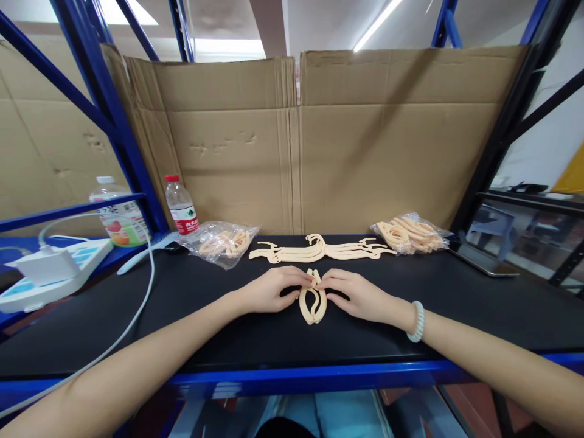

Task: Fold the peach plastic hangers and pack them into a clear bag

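Note:
A beige folding clothes hanger (305,309), folded into a compact loop, lies on the black tabletop straight in front of me. My left hand (277,289) pinches its upper left side with bent fingers. From the other side, my right hand (358,295) grips the upper right part, thumb low and fingers on top. The fingertips hide some of the hanger's upper middle. Just beyond my hands lies a row of opened-out beige hangers (296,253) set close together, their hooks pointing away from me.
Clear bags of folded hangers lie behind at left (223,243) and right (413,234). A red-capped bottle (181,207), a large labelled bottle (119,213), a power strip (91,258) and its white cable (148,286) are on the left. Cardboard (387,146) walls the back; a flat device (483,261) lies right.

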Demonstrator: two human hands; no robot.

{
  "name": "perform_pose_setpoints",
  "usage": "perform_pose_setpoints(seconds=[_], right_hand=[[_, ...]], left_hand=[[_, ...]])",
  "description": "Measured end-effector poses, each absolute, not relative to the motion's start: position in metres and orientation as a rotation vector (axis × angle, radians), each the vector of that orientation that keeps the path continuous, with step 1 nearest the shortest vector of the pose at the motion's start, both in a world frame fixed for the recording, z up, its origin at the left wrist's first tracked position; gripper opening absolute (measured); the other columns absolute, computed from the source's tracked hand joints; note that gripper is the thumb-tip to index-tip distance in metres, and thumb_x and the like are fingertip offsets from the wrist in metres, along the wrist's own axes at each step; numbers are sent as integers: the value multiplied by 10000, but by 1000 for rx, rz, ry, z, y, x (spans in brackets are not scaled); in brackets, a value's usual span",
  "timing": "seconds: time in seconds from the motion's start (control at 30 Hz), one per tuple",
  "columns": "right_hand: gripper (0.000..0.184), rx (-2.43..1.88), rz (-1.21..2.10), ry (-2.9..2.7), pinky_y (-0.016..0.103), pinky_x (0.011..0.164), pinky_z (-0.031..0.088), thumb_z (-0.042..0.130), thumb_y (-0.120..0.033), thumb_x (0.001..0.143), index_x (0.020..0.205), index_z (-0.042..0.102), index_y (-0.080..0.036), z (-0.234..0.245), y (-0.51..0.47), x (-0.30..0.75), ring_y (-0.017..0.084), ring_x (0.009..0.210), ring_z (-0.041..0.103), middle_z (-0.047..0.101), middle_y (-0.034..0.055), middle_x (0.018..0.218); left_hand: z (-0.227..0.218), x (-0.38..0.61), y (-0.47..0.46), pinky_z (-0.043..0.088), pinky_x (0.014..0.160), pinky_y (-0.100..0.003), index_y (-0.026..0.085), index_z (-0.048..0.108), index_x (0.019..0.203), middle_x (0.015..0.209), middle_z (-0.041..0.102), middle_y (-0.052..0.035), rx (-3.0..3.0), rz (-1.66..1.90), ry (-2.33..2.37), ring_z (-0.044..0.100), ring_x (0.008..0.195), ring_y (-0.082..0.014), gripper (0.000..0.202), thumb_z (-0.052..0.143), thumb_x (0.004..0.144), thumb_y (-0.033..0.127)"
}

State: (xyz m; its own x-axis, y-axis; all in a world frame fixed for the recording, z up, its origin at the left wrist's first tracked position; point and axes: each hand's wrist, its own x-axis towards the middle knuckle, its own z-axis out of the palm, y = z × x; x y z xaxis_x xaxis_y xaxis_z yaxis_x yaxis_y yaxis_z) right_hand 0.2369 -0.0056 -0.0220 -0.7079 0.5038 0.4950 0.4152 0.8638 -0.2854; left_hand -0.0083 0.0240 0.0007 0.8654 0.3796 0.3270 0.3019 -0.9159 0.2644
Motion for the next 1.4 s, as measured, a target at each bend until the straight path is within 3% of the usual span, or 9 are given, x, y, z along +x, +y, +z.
perform_pose_setpoints(seconds=[0.47,0.63,0.73,0.87,0.93,1.07,1.27,1.4], right_hand=[[253,-700,174,-2458,329,887,502,503,-123,899,1092,639,-214,-22,-3,238,182,987,584,610,68,1052],[274,-754,116,-2381,346,895,489,485,-126,896,1135,599,-197,-19,0,243,190,997,585,628,72,1050],[243,-850,33,-2289,361,865,488,477,-134,888,1085,612,-179,-17,9,254,200,949,606,652,78,1014],[185,-1008,11,-2258,323,743,486,486,-144,862,914,662,-174,-17,22,269,186,786,624,681,57,861],[176,-1088,17,-2270,293,667,468,500,-145,841,874,670,-174,-19,26,273,169,688,604,671,41,780],[178,-1209,3,-2253,263,612,438,512,-139,804,879,671,-170,-23,35,276,150,616,573,652,23,721],[261,-1476,-132,-2016,261,608,443,478,-168,809,991,665,-152,-22,57,305,175,676,615,694,61,835],[250,-1590,-108,-1975,257,603,450,502,-152,781,959,679,-152,-19,69,328,171,650,622,709,57,846]], left_hand=[[-10,-5,26,437,1015,-359,221,638,1140,1238,620,-67,2755,666,582,566,1159,-193,364,477,837,100],[-10,-7,32,421,1021,-392,188,668,1028,1244,601,-85,2696,931,732,551,1170,-204,321,450,820,78],[-9,-13,40,485,913,-369,187,669,954,1110,655,-69,2662,1102,923,596,1066,-200,309,435,795,63],[-11,-21,50,528,712,-309,176,659,907,1004,665,-61,2636,1011,1147,625,837,-181,272,455,760,72],[-15,-23,52,529,753,-336,167,652,927,1024,659,-69,2655,949,1210,621,832,-187,257,478,755,89],[-23,-23,56,497,887,-404,165,636,1009,1085,657,-88,2717,891,1262,583,1040,-250,272,514,770,127],[-28,-23,60,429,993,-444,106,588,1130,1155,639,-131,2787,774,1338,554,1097,-274,342,520,795,125],[-29,-24,62,422,1000,-456,103,577,1156,1197,614,-147,2806,775,1333,551,1112,-279,360,516,802,142]])
